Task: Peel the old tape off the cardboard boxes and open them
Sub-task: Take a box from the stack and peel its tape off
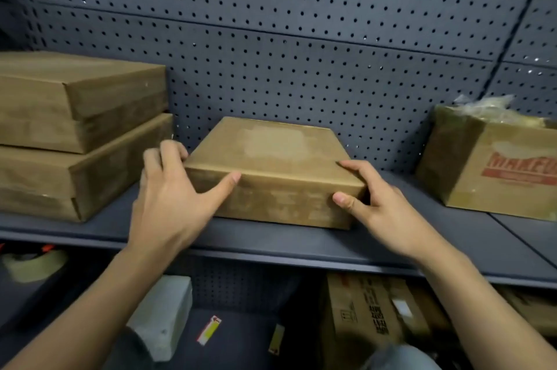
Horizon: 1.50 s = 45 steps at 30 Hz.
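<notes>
1. Centre box (271, 170): flat, brown, closed. Lies flat on shelf (271, 240), askew to its front edge. Pale rectangular patch on lid; faded marks along front face.
2. Top left box (75, 98): flat, brown, closed, stacked skewed on bottom left box (60, 183), which looks the same.
3. Right box (488, 176): taller, red print on side, crinkled clear material at top. Well apart from centre box.

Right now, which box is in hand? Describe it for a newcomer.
Dark shelf against the pegboard wall, middle. The flat box lies alone there, left hand and right hand gripping its front corners; the stacked pair sits to its left, the taller red-printed box to its right.
</notes>
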Tool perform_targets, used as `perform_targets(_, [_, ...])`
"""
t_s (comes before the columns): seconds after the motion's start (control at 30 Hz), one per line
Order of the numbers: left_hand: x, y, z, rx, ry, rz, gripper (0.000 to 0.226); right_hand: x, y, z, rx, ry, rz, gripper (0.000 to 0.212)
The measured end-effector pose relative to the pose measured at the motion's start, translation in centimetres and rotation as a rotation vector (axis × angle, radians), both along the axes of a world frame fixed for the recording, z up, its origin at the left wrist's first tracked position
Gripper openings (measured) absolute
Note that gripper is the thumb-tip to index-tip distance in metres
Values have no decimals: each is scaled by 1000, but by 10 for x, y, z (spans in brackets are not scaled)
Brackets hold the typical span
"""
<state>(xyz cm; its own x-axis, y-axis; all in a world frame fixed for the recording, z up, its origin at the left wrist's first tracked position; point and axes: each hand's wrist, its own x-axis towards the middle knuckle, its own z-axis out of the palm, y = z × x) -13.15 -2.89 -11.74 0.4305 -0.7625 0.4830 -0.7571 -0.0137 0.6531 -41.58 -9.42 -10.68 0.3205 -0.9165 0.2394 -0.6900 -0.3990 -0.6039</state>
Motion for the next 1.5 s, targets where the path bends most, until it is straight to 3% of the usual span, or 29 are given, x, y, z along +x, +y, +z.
perform_targets(0.1, [-5, -9, 18, -56, -223, -31, 60, -1, 4, -1, 10, 28, 2, 48])
perform_targets(0.2, [-16, -24, 42, 47, -462, -139, 54, 2, 11, 1, 4, 12, -18, 51])
perform_targets(0.4, [-34, -48, 51, 391, -581, -287, 53, 31, 26, -11, -173, -39, -200, 78])
perform_targets(0.73, [-32, -44, 49, 370, -524, -263, 54, 45, 28, -25, -242, -165, -287, 79])
perform_targets(0.93, [-30, -43, 50, 387, -508, -268, 54, 41, 29, -24, -221, -182, -294, 70])
perform_targets(1.5, [-34, -39, 54, 391, -497, -258, 52, 42, 32, -24, -183, -204, -280, 70])
